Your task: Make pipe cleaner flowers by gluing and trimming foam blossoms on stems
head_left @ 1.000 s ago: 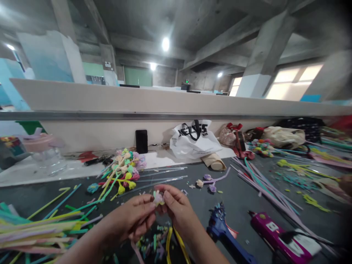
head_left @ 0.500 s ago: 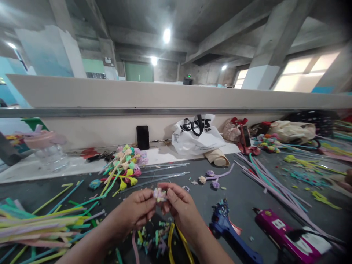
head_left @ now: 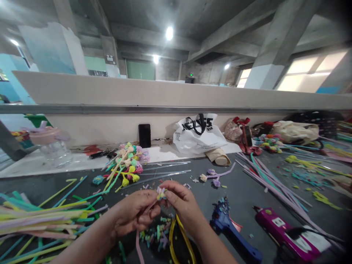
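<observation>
Small pastel flower-like piece pinched between two hands
Fuzzy and lumpy, with lilac, pale yellow and bluish bits bunched together, it sits above the bench, its edges partly covered by the fingertips of the left hand and right hand; its underside is hidden, and the finer shape is too small to tell.
</observation>
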Demonstrator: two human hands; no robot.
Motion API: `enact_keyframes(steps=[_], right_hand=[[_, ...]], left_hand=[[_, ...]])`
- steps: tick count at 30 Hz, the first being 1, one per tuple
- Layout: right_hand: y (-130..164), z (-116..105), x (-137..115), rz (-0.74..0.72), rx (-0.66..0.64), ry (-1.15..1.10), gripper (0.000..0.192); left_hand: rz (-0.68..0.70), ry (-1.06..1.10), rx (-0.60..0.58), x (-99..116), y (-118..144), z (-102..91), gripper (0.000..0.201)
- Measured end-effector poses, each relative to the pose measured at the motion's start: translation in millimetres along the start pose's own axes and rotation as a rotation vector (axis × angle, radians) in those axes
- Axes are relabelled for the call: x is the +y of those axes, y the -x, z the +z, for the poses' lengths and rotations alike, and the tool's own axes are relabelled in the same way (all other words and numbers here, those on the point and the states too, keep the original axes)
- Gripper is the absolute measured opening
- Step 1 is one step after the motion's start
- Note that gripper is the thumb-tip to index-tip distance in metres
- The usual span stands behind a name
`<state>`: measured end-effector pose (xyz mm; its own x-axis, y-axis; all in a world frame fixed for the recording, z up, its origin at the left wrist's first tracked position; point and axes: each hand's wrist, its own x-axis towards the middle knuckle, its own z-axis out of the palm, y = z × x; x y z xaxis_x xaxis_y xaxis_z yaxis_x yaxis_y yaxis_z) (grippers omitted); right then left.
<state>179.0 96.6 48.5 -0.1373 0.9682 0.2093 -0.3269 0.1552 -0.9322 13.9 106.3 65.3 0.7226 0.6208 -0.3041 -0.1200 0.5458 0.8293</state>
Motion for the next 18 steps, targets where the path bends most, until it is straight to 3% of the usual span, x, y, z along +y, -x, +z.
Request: enact_keyframes(steps=[7,18], right_hand=[[0.8,0.1,-1.2,0.047,-0.010,-0.056,0.018],[3.0,-1.2,0.4,0.004,-0.078,-0.047,0.018]], left_hand=[[-0.027,0.012,-0.052,-0.4,1.4,0.2,0.032],[0.066,-0.082,0.022,-7.7,-2.5,-0.7,0.026]])
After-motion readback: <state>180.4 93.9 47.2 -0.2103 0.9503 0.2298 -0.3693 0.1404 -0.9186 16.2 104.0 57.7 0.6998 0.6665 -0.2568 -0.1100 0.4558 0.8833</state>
